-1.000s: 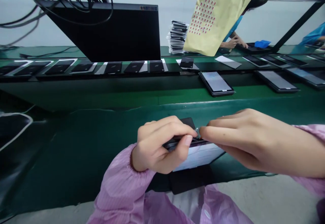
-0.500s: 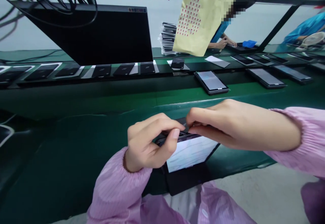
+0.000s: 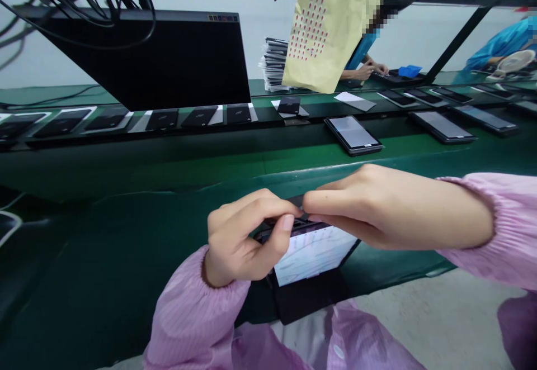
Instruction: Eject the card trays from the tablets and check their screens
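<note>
A tablet (image 3: 316, 255) with a lit, whitish screen stands tilted at the front of the green bench, its screen towards me. A black flap (image 3: 312, 297), perhaps part of a cover, extends below it. My left hand (image 3: 251, 233) is closed in a pinch at the tablet's upper left edge, thumb on the near side. From the right, my right hand (image 3: 356, 208) reaches over the same upper edge with fingers pressed together beside the left fingertips. What its fingertips pinch is hidden.
A bench (image 3: 138, 252) edge lies close to my body. Beyond are a lit tablet (image 3: 356, 133), several more devices in rows, and a dark monitor (image 3: 168, 60). A yellow sheet (image 3: 323, 34) hangs from above. Co-workers in blue sit opposite. Cables (image 3: 104, 6) dangle upper left.
My right hand has shifted slightly left, and its fingertips sit nearer the left ones. The lit tablets beyond have slid slightly right. My left hand keeps its pinch.
</note>
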`<state>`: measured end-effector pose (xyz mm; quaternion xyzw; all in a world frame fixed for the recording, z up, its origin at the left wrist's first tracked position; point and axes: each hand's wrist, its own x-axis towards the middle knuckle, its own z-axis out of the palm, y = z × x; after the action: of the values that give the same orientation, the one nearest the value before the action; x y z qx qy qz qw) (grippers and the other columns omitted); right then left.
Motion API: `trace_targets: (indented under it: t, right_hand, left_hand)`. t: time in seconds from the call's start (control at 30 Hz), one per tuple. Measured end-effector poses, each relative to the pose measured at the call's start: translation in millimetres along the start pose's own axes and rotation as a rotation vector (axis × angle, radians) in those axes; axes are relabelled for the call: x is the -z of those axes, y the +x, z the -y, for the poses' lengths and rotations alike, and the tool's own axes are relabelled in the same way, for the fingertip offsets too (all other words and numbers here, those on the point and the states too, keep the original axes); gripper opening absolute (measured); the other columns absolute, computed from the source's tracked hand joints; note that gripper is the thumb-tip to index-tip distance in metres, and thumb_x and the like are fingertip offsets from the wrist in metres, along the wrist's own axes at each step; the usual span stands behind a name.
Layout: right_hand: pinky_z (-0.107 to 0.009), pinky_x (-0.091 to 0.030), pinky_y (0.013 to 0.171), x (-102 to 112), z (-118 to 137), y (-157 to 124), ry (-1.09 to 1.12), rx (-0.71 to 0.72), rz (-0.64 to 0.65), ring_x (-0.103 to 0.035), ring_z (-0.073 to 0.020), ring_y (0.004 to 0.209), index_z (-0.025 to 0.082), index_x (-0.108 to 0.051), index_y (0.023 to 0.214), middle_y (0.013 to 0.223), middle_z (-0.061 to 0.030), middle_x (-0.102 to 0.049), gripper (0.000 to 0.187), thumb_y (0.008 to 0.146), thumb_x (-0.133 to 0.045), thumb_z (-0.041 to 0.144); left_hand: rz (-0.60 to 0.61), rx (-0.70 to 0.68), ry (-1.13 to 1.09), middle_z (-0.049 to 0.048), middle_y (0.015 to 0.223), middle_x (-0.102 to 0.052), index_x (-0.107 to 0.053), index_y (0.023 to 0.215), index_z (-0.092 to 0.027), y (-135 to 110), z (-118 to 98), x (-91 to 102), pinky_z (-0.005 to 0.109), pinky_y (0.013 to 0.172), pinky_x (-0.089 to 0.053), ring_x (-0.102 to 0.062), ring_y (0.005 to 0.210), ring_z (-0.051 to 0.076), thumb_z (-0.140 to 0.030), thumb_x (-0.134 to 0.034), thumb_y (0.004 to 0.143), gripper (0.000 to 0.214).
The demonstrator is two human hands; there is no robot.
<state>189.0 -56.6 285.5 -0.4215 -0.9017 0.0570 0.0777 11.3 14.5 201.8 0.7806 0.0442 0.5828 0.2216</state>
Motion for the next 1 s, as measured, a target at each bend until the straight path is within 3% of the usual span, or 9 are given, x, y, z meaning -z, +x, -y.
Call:
trace_targets:
  t: [1.0]
  right_hand:
    - [-0.023,-0.024,0.046,1.2,-0.8,2.1,0.089,-0.003,0.052,-0.039,-0.0085,0.048,0.020,-0.052,0.080,0.059,0.0041,-0.047,0.023,0.095,-0.036,0.014]
  left_hand:
    - [0.029,-0.005,0.045,-0.0005,0.072,-0.065,-0.064,0.084,-0.015,-4.8,-3.4,3.6,0.018,0.053,-0.048,-0.057,0.060,0.007,-0.004,-0.058,0.082,0.013]
